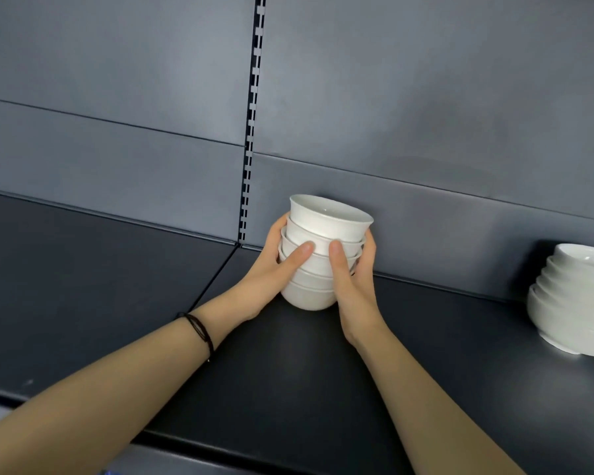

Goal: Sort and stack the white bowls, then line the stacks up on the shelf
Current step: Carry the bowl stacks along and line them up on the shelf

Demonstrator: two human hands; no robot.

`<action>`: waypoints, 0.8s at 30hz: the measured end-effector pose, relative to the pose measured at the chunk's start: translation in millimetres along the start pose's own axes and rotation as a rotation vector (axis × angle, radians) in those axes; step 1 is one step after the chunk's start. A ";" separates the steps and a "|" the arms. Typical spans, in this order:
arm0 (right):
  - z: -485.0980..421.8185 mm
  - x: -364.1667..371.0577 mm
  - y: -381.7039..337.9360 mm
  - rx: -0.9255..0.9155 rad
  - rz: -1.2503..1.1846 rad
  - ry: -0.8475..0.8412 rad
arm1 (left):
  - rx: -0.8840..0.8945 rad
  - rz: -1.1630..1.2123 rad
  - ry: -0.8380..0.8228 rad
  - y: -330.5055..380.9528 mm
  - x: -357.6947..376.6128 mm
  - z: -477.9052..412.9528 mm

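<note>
The left hand (271, 269) and right hand (354, 279) clasped the upright bowl stack (323, 255) between them, near the shelf (288, 371) rear edge, well apart from the second stack (573, 303).

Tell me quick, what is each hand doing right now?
Left hand: closed, fingers curled round the stack of small white bowls.
Right hand: closed, holding the same stack from the other side.
</note>
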State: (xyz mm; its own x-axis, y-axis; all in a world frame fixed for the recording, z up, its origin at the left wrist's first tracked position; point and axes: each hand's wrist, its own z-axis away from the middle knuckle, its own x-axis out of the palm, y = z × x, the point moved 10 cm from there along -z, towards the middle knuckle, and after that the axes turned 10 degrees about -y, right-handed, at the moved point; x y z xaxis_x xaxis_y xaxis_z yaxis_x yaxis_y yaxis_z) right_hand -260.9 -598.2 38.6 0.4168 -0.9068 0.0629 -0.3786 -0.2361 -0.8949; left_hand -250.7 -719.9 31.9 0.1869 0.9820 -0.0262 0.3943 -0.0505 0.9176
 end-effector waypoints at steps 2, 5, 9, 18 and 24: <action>1.2 1.5 0.6 0.002 -0.003 -0.005 | 0.005 -0.011 0.001 1.6 0.4 2.3; 3.0 2.9 0.6 -0.001 0.003 -0.010 | 0.009 -0.015 0.023 5.0 0.0 7.1; 6.3 17.8 -6.8 0.025 0.001 -0.047 | 0.006 -0.003 0.027 18.1 -1.0 18.5; -5.1 129.5 -36.3 0.005 0.017 -0.135 | 0.054 0.011 0.132 74.1 -89.1 78.8; -23.5 261.7 -26.8 0.013 -0.061 -0.206 | 0.053 -0.077 0.185 114.9 -200.9 139.1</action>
State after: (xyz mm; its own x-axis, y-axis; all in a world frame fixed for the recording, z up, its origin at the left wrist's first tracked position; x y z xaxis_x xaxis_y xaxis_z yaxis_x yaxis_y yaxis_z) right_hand -161.1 -837.4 89.4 0.5993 -0.8001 0.0268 -0.3376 -0.2830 -0.8977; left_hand -117.8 -948.3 87.4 -0.0120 0.9998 -0.0175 0.4489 0.0210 0.8933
